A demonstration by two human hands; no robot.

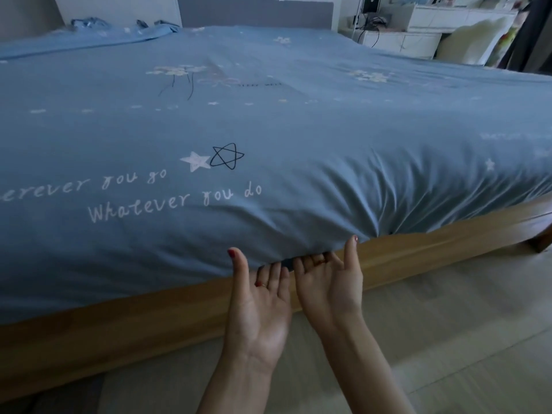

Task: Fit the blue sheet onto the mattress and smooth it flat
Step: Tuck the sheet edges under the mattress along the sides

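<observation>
- The blue sheet (268, 121) covers the mattress top, and its lower hem sits at the fingertips of both hands, where the mattress side meets the wooden bed frame (418, 252).
- The left hand (260, 309) and the right hand (328, 288) lie palm up and side by side; their fingers (273, 274) curl under the hem into the gap, thumbs raised against the cloth above. They seem to hook the fabric edge, though the tips are hidden.
- Risk: the cloth fans into tight creases just right of the fingers, towards the near corner; a hard tuck here could pull that corner loose.
- Risk: tucking unevenly may trap the folds underneath, leaving ridges above the fingers.
- Far beyond the fingers, by the headboard (257, 11), the sheet lies bunched, so that end may be unfitted.
</observation>
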